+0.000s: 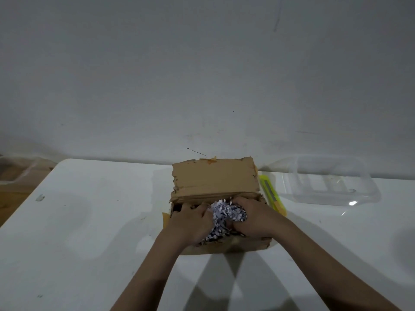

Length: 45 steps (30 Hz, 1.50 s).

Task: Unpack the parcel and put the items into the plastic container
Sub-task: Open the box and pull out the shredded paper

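Observation:
A brown cardboard parcel (213, 178) sits on the white table (78, 221), its far flap standing up and open. Inside lies a wad of shredded white and dark paper (224, 215). My left hand (190, 217) and my right hand (251, 217) are both inside the box, fingers curled into the shredded paper from either side. Any items under the paper are hidden. A clear plastic container (325, 180) stands empty to the right of the parcel, near the wall.
A yellow utility knife (270, 193) lies on the table right beside the parcel's right side, between it and the container. A grey wall rises behind the table. Off the table's left edge a clear bag (20, 167) rests on the floor.

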Each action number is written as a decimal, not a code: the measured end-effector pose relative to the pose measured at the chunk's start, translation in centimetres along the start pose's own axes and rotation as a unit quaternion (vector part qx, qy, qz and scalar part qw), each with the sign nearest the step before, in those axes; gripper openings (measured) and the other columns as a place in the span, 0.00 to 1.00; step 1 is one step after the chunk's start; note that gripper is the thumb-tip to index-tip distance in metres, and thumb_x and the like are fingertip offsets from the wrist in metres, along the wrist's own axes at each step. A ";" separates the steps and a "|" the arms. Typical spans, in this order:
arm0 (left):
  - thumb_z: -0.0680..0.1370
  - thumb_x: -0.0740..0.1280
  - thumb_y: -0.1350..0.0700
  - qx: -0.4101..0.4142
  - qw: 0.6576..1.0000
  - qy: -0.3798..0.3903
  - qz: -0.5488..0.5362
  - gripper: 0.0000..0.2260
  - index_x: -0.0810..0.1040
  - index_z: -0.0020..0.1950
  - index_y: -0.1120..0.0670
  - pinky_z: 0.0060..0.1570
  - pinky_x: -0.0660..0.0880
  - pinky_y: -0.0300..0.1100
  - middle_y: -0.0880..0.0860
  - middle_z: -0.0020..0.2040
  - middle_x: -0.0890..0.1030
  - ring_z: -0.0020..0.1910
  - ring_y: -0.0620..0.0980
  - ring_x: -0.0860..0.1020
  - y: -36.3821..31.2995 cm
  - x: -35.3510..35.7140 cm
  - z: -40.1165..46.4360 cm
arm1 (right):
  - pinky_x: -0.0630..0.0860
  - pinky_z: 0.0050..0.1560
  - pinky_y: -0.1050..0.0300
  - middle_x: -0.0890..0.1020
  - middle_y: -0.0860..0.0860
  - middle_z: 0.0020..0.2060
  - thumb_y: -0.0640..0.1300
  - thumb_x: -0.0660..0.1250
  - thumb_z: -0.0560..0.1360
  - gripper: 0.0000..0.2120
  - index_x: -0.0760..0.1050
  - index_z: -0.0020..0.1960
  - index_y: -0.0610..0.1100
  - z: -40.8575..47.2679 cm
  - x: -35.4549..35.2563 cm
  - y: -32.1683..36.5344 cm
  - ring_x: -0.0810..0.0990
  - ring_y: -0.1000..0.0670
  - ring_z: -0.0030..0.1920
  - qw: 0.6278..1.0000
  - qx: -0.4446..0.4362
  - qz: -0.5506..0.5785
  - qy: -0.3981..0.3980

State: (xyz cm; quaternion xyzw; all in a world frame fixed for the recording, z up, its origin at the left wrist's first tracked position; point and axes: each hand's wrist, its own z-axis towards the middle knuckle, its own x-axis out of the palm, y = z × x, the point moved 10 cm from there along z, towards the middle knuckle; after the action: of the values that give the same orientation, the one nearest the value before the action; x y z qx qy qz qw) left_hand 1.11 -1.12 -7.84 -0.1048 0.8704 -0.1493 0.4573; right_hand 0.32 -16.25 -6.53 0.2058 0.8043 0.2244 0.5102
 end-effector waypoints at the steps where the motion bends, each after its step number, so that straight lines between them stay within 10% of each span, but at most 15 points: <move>1: 0.80 0.45 0.45 -0.012 1.000 0.015 0.014 0.23 0.60 0.74 0.50 0.68 0.58 0.57 0.55 0.75 0.60 0.72 0.61 0.57 0.4 0.1 0.0 | 0.74 0.56 0.53 0.77 0.52 0.60 0.57 0.67 0.70 0.26 0.67 0.65 0.52 0.0 0.1 0.0 0.76 0.49 0.58 1.000 0.001 -0.008 0.003; 8: 0.81 0.42 0.41 0.009 0.992 0.123 0.028 0.23 0.49 0.76 0.41 0.71 0.50 0.52 0.55 0.78 0.48 0.76 0.56 0.48 0.2 1.1 -0.7 | 0.68 0.62 0.52 0.69 0.48 0.68 0.59 0.67 0.70 0.33 0.59 0.71 0.54 0.0 0.9 -0.3 0.68 0.45 0.67 0.997 0.008 -0.074 0.029; 14: 0.79 0.45 0.37 0.021 0.971 0.156 -0.181 0.28 0.43 0.76 0.46 0.74 0.44 0.52 0.48 0.78 0.41 0.76 0.50 0.38 -0.5 1.8 -0.8 | 0.69 0.62 0.52 0.69 0.47 0.67 0.58 0.67 0.71 0.32 0.59 0.70 0.55 -0.1 1.6 -0.3 0.69 0.47 0.65 0.996 0.012 -0.038 0.076; 18: 0.78 0.49 0.35 -0.001 0.943 0.159 -0.292 0.31 0.43 0.76 0.46 0.72 0.52 0.48 0.49 0.78 0.48 0.76 0.50 0.51 0.2 2.4 -1.0 | 0.67 0.64 0.54 0.65 0.48 0.70 0.60 0.66 0.72 0.32 0.57 0.72 0.56 -0.3 1.9 -0.3 0.67 0.47 0.67 0.993 0.024 -0.004 0.118; 30: 0.75 0.46 0.31 -0.010 0.937 0.248 -0.244 0.36 0.35 0.75 0.46 0.72 0.46 0.48 0.48 0.78 0.41 0.76 0.50 0.44 0.4 4.2 -1.0 | 0.62 0.70 0.47 0.50 0.45 0.75 0.56 0.62 0.76 0.34 0.47 0.74 0.56 -1.3 3.6 -0.1 0.59 0.43 0.73 0.980 0.042 -0.060 0.184; 39: 0.70 0.49 0.27 0.012 0.891 0.222 -0.395 0.39 0.50 0.76 0.44 0.74 0.47 0.55 0.47 0.77 0.53 0.76 0.50 0.52 -0.1 4.6 -1.2 | 0.70 0.56 0.60 0.74 0.54 0.61 0.46 0.69 0.72 0.24 0.65 0.66 0.53 -1.5 3.5 -0.9 0.74 0.53 0.59 0.981 0.034 0.176 0.072; 45: 0.72 0.50 0.30 0.030 0.859 0.204 -0.469 0.33 0.61 0.73 0.45 0.73 0.53 0.53 0.48 0.75 0.61 0.72 0.49 0.61 -0.9 3.9 -2.2 | 0.67 0.61 0.58 0.67 0.53 0.63 0.50 0.72 0.69 0.30 0.63 0.67 0.56 -2.0 3.0 -0.8 0.68 0.51 0.63 0.988 0.017 0.147 0.049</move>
State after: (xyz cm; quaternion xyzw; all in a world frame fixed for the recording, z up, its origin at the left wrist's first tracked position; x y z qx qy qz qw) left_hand -2.86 -2.89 -9.36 -0.4538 0.7874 -0.3900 0.1480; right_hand -2.73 -15.51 -8.38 0.3194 0.7929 0.2929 0.4284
